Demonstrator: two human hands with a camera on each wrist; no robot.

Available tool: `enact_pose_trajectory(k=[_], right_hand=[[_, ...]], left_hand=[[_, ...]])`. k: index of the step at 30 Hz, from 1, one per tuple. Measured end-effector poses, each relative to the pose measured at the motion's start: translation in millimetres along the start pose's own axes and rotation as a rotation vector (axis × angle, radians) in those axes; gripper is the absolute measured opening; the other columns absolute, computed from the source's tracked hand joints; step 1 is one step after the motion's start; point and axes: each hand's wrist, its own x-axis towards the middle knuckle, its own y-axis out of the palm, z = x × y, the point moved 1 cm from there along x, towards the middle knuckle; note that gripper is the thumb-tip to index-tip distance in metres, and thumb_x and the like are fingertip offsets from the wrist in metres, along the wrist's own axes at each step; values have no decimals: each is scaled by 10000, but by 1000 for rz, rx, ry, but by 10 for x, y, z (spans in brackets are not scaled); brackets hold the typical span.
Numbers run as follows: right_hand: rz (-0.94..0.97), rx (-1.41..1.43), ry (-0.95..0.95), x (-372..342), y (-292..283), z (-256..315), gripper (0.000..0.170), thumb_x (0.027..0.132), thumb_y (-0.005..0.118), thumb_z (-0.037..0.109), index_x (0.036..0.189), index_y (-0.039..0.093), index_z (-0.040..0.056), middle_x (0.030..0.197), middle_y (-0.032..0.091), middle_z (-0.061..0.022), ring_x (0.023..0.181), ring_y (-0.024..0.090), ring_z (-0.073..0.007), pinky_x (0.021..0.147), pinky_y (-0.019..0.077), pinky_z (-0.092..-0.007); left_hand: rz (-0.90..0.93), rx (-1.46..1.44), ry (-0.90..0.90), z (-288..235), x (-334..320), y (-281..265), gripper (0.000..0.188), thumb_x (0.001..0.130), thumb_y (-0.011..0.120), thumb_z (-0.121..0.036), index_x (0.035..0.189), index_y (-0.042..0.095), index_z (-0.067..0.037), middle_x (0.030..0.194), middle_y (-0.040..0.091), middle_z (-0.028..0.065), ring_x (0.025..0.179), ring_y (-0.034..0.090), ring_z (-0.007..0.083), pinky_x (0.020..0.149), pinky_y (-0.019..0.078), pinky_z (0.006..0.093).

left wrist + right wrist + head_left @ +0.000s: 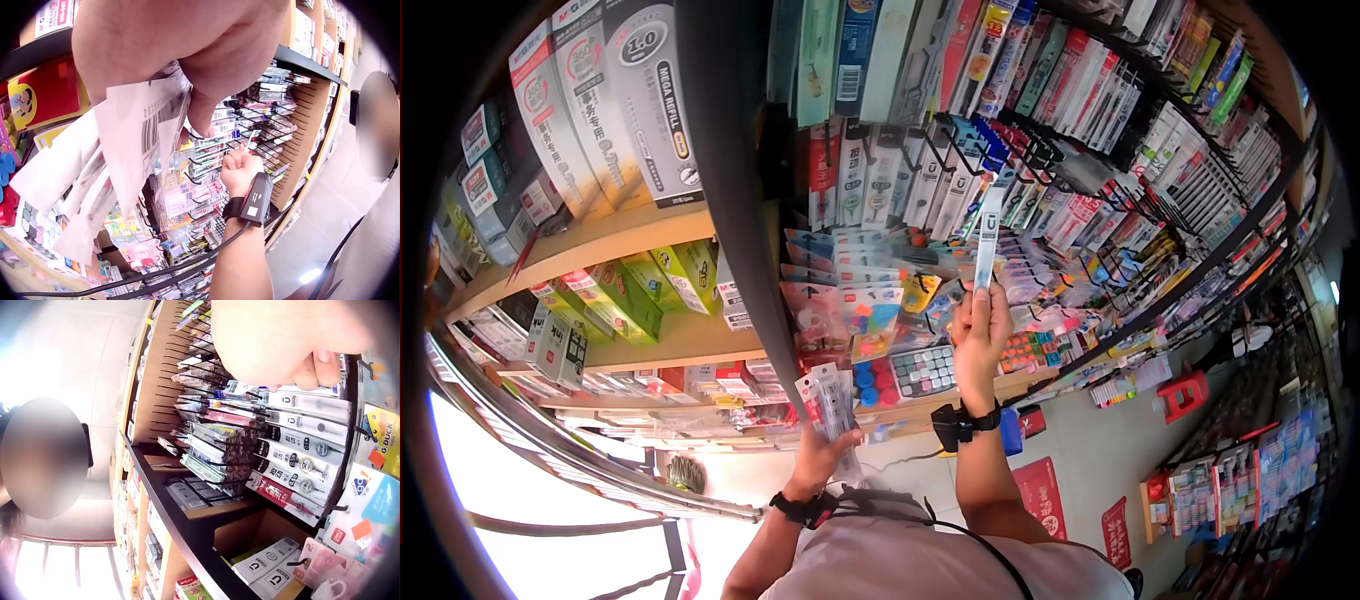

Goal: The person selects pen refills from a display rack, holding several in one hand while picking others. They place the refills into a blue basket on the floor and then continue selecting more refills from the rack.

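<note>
My right hand (980, 335) pinches the lower end of a slim pen packet (988, 235) with a dark "U" mark, held upright. The packet's top overlaps the black hooks (950, 140) of the display rack. Lower and to the left, my left hand (820, 455) grips a bunch of clear and white packets (828, 395). Close up in the left wrist view, these packets (134, 137) fan downward and show a barcode. From the right wrist, the right hand (281, 337) appears above rows of hanging pen packets (294, 453); the packet it pinches is mostly hidden there.
Carded goods (870, 290) and a tray of grey-white pieces (925, 372) sit below the hooks. To the left, a dark upright (725, 130) borders shelves of boxed refills (650, 100). A red stool (1182, 397) stands on the floor at right. A cable (206, 265) crosses the left wrist view.
</note>
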Motion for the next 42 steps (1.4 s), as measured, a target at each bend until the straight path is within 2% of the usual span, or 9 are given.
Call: enact_pose_trajectory(k=[5,11,19,29,31,35,38,41,42], right_hand=[[-17,17,-16,-65,-11,0,207,1046,447,195,1021,549,17,647,302,56,496,223,-23,444,171,-231],[-24,-25,-33,-66,-9,60,224,1046,454,200,1027,557,2,659,293,60,523,228,-20,454,176,-224],[-22,-86,40,157,87,18,280,1057,435,231,994,585,3,630,337,67,527,275,-21,471,232,-222],[-10,-119,-40,412,145,-293,243,1039,490,235,957,588,29,652,331,80,539,293,-14,477,225,-203],[16,-28,-10,478,122,-399,227,1028,508,235,903,547,50,619,368,60,515,309,-30,453,245,-225],[65,-145,54,394,121,-228,243,1008,566,259,927,544,31,674,621,-57,442,424,-76,415,296,-255],[24,-238,27,176,15,-150,243,990,602,262,978,554,24,687,629,-68,442,459,-83,412,324,-248],[-100,-321,54,-216,-72,-223,236,964,650,243,1013,556,32,686,596,-39,535,485,-67,442,340,-248],[23,-398,19,-363,-130,-289,266,941,684,232,1027,539,27,679,588,-24,551,501,-65,465,367,-253]], left_hand=[[-33,13,47,22,-14,-23,324,835,715,-4,1113,549,8,890,630,46,773,625,137,692,525,290],[-39,12,0,-17,-32,-11,357,819,752,-21,1118,559,6,947,618,34,846,577,129,739,500,305],[-21,47,1,-41,-58,40,259,824,760,-55,1023,605,4,866,635,20,780,575,115,712,495,288],[-9,28,23,7,-85,31,315,835,756,-64,1094,587,-3,912,635,9,823,584,107,745,496,290],[23,125,-19,-21,-80,4,273,846,747,-69,1062,594,-2,890,632,8,797,578,107,723,490,293],[23,55,10,-144,-91,78,224,856,742,-72,1001,593,13,842,624,26,749,585,106,678,489,281],[-1,-1,-9,-55,-82,74,283,850,760,-86,1031,568,17,863,616,27,784,589,112,717,504,280],[29,-2,-27,-1,-61,32,325,845,769,-90,1065,556,19,904,610,27,816,581,111,736,506,283],[31,-3,-27,17,-57,38,332,846,769,-92,1078,558,17,906,611,26,814,580,110,734,507,284]])
